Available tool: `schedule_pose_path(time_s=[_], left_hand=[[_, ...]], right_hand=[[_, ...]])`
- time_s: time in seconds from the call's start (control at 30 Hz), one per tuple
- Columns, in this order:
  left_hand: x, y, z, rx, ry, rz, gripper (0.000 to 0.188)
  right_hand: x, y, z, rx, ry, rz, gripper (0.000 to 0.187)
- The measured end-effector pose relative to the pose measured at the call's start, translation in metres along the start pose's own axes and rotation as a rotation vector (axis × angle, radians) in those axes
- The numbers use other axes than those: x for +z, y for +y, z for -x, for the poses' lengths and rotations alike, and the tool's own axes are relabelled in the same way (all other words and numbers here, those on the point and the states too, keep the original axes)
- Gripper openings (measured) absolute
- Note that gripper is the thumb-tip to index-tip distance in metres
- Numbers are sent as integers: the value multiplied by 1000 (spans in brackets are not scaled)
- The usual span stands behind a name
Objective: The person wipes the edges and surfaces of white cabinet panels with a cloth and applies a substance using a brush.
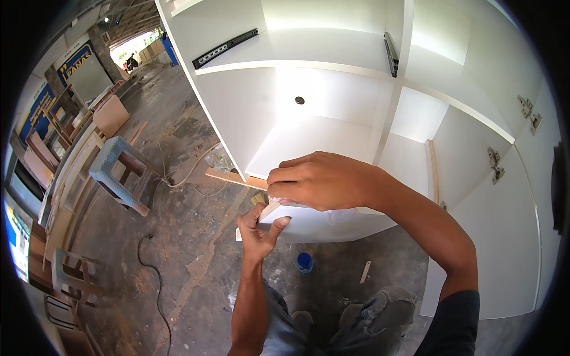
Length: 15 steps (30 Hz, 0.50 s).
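A white panel (332, 226) with a raw wood-coloured edge (270, 209) lies in front of the white cabinet (234, 101), above the floor. My left hand (255, 234) grips the panel's left end, thumb on the white face and fingers round the edge. Over the same corner, my right hand (323, 181) is closed, its fingertips pressed together at the raw edge. Something small and pale shows beneath those fingertips, too hidden to name. Just behind the left fingers is a yellowish brush-like piece (257, 199), partly covered.
Black drawer rails (225, 48) line the cabinet's upper bay. Its door (493, 237) stands swung out at right, with metal hinges (495, 165). On the floor are a blue cup (304, 262), a small pale strip (365, 272), a black cable (155, 273) and a blue-grey stool (122, 172).
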State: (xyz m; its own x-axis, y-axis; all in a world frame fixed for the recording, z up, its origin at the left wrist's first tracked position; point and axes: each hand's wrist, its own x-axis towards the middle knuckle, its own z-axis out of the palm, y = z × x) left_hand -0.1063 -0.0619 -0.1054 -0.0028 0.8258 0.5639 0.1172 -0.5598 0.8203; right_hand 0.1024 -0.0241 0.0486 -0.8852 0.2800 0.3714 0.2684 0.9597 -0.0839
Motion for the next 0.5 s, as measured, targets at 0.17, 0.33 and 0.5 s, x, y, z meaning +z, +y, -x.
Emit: schedule_pose_path(time_s=[0.17, 0.33, 0.5], left_hand=[[-2, -4, 1, -7, -2, 6, 34], [-2, -7, 2, 10, -5, -13, 34], [0, -5, 2, 16, 2, -34, 36]], right_hand=[[4, -1, 1, -32, -40, 189, 15], [-2, -6, -5, -25, -74, 211, 16], [-2, 0, -4, -14, -73, 86, 17]])
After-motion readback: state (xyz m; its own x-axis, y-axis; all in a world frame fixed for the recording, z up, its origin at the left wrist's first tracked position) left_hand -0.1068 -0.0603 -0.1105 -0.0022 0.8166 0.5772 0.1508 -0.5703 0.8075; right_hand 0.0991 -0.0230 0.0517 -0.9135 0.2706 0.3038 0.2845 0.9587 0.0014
